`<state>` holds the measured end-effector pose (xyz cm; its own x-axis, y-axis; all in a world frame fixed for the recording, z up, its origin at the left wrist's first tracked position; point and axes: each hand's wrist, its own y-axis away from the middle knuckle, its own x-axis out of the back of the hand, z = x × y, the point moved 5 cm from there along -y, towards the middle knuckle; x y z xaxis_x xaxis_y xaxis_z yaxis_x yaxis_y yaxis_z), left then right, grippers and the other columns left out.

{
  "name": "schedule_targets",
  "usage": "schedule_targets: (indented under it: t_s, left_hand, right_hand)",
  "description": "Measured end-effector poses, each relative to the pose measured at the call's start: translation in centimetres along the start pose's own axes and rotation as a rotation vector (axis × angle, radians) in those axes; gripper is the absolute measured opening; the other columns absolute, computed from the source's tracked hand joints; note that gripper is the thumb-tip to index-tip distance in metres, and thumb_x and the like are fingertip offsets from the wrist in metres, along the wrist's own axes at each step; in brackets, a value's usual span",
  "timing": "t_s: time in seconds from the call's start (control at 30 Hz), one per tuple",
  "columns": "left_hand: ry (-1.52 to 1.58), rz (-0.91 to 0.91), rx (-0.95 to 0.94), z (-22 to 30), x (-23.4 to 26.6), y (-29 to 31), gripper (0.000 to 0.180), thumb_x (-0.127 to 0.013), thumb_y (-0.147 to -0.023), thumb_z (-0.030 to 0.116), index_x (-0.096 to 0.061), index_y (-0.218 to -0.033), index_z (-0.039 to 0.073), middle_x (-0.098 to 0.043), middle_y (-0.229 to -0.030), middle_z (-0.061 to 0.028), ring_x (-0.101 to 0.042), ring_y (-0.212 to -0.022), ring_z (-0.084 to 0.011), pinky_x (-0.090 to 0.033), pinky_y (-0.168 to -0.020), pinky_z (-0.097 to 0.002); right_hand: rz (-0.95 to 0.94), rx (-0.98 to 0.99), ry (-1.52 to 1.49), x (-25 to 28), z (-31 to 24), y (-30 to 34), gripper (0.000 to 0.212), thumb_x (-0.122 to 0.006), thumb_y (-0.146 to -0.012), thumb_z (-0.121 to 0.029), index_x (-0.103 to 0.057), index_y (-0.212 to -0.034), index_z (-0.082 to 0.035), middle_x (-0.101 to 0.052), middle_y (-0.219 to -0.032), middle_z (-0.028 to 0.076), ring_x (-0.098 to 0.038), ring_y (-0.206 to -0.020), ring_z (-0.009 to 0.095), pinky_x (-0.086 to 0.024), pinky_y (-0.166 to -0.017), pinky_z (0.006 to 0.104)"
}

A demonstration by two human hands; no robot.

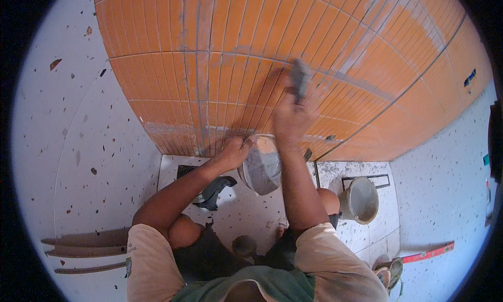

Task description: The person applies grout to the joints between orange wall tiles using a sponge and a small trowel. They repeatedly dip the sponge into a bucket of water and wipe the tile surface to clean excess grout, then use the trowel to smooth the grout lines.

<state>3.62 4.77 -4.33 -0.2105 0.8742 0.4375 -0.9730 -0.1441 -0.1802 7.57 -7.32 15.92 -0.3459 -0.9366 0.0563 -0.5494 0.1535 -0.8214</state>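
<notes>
My left hand (232, 154) is closed on the rim of a round bowl (260, 168), holding it tilted close to the foot of the orange tiled wall (241, 29). Grey paste coats the inside of the bowl. Higher up, my right hand (297, 116) grips a grey hand tool (299, 77) against the narrow tiles. Motion smears the tool, so its exact kind does not show. Grey smears and pale film lie over parts of the tiles and their joints.
On the speckled floor to the right stands a bucket (361, 200) of greyish liquid, beside a dark rectangular frame (382, 181). A red spirit level (427, 253) lies farther right. A black cloth (214, 193) lies below my left forearm, and brown strips (86, 250) are at the left.
</notes>
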Motion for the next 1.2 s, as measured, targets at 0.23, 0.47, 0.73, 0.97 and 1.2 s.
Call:
schedule_targets:
  t_s: [0.23,0.47,0.73,0.97,1.2]
  left_hand:
    - [-0.17,0.082,-0.267,-2.5,-0.5,-0.2,0.044,-0.045,-0.099,0.036,-0.061,-0.106,-0.004,-0.063,-0.099,-0.0298,-0.061,-0.101,-0.0425,-0.045,-0.089,-0.0461]
    - [-0.055,0.054,-0.071,0.1,2.2,-0.3,0.048,-0.041,-0.101,0.041,-0.06,-0.114,-0.001,-0.063,-0.108,-0.0239,-0.059,-0.106,-0.0376,-0.043,-0.094,-0.0441]
    - [0.023,0.009,0.064,1.5,1.9,-0.9,0.057,-0.037,-0.101,0.048,-0.062,-0.114,-0.001,-0.067,-0.096,-0.0235,-0.065,-0.093,-0.0341,-0.047,-0.087,-0.0429]
    - [0.037,-0.102,0.119,6.5,1.2,-0.3,0.057,-0.036,-0.1,0.046,-0.062,-0.114,-0.002,-0.067,-0.097,-0.0234,-0.065,-0.094,-0.0323,-0.047,-0.088,-0.0414]
    - [0.015,0.054,0.036,7.3,0.1,-0.5,0.056,-0.037,-0.1,0.045,-0.063,-0.111,-0.003,-0.066,-0.099,-0.0236,-0.064,-0.094,-0.0343,-0.046,-0.087,-0.0417]
  right_hand:
    - [-0.042,0.227,-0.017,-5.0,-3.4,2.8,0.027,-0.064,-0.081,-0.003,-0.065,-0.108,0.0,-0.068,-0.096,0.018,-0.065,-0.089,0.037,-0.05,-0.079,0.0431]
    - [-0.882,-0.331,-0.091,-4.4,-2.3,2.3,0.021,-0.07,-0.085,-0.017,-0.069,-0.1,-0.003,-0.066,-0.078,0.008,-0.061,-0.07,0.018,-0.049,-0.068,0.0357]
    - [-1.465,-0.411,0.26,7.2,7.9,3.6,0.03,-0.073,-0.08,-0.019,-0.069,-0.1,0.003,-0.068,-0.079,0.011,-0.064,-0.073,0.019,-0.05,-0.071,0.0341]
    - [-1.642,-0.311,0.187,7.0,7.8,8.0,0.035,-0.07,-0.075,-0.02,-0.068,-0.104,-0.001,-0.069,-0.09,0.025,-0.068,-0.089,0.037,-0.051,-0.081,0.0442]
    - [-1.672,-0.45,-0.016,6.3,9.4,11.0,0.039,-0.072,-0.073,-0.019,-0.068,-0.105,0.003,-0.07,-0.095,0.022,-0.068,-0.089,0.035,-0.051,-0.082,0.0405]
